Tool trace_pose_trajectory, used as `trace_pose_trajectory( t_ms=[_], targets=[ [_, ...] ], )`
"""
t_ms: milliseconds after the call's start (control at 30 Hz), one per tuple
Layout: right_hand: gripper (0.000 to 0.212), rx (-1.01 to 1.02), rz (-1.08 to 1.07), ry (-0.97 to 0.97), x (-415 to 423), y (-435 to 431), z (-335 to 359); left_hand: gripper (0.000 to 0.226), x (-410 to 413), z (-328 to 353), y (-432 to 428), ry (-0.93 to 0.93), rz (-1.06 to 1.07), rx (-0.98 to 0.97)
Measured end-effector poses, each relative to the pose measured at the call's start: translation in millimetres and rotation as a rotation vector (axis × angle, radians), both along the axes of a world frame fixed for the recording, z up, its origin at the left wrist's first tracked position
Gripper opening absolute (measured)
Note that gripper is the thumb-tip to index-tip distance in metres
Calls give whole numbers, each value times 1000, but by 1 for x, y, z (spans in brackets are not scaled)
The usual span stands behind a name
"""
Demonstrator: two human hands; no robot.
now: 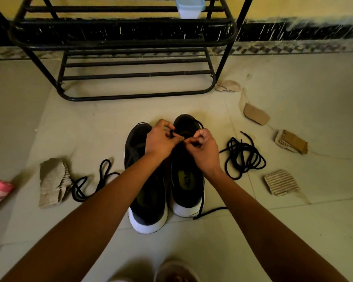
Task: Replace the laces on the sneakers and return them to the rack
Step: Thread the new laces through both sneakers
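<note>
- While both hands are working over the front half of the right-hand sneaker [189, 180], the left hand [161, 140] is pinching a black lace [210, 211] between its thumb and curled fingers. The right hand [205, 152] is pinching the same lace just beside it.
- The two sets of fingertips are almost touching above the eyelets, probably so that one hand is steadying the lace while the other is feeding its tip through.
- What appears to be this lace's free end is running down the sneaker's right side and lying slack on the tiled floor [293, 231] by the heel, giving length to pull through.
- The left-hand sneaker [147, 192] is standing against its partner, with heels toward the person and toes toward the rack. It is too dark to tell whether it is laced.
- A tangled lace bundle [243, 157] is lying near the pair on the right, and a loose lace [94, 180] is lying on the left, both within reach. Which is old or new cannot be told.
- Torn cardboard pieces [51, 182] are lying scattered on both sides.
- The black metal shoe rack [130, 58] is standing ahead against the wall, waiting for the pair's return. A pale blue container [189, 7] is sitting on an upper shelf.
</note>
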State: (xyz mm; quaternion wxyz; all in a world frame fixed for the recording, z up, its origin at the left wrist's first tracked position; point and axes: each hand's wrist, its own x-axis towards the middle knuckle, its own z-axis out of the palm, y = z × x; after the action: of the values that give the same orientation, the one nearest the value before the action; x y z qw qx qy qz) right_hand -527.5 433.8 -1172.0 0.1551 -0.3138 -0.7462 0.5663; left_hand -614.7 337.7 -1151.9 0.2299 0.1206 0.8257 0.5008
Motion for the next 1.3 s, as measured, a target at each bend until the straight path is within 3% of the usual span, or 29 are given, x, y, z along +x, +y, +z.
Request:
trace_pose_trajectory(
  t_ms=[133, 233, 333, 467, 600, 700, 767, 867, 933, 1000, 1067, 1100, 1133, 1200, 1300],
  targets=[
    [32, -102, -41, 34, 4, 3, 3, 70, 3, 18, -1, -56, -106, -198],
    [32, -200, -52, 48, 9, 7, 6, 74, 3, 32, -10, -223, -314, -284],
    [30, -271, -67, 53, 12, 7, 10, 66, 7, 41, -11, -197, -422, -393],
    [30, -294, -101, 91, 18, 11, 14, 35, 12, 51, -4, -135, -459, -487],
    [30, -364, -305, 205, 32, 25, 15, 21, 10, 51, -7, -181, -464, -509],
    [25, -517, -603, 331, 45, 48, 16, 5, 7, 49, -13, -192, -458, -516],
    [17, -741, -749, 416, 59, 70, 17, 4, 6, 46, -13, -218, -453, -506],
    [19, -1122, -893, 655, 79, 94, 21, 19, 8, 44, -10, -231, -454, -517],
    [18, -1173, -878, 584, 81, 96, 26, 24, 11, 44, -8, -217, -455, -527],
    [21, -854, -704, 259, 75, 90, 29, 25, 13, 42, -6, -207, -462, -528],
    [15, -234, -428, -36, 64, 73, 27, 28, 16, 41, -5, -225, -480, -532],
    [8, 10, -267, -94, 58, 62, 28, 30, 18, 40, -5, -240, -491, -524],
    [14, 177, -109, -131, 52, 51, 27, 31, 20, 40, -4, -261, -493, -509],
    [29, 395, 153, -199, 39, 32, 26, 28, 22, 40, -3, -300, -474, -470],
    [33, 653, 315, -351, 21, 12, 31, 25, 24, 40, -4, -304, -463, -452]
  ],
)
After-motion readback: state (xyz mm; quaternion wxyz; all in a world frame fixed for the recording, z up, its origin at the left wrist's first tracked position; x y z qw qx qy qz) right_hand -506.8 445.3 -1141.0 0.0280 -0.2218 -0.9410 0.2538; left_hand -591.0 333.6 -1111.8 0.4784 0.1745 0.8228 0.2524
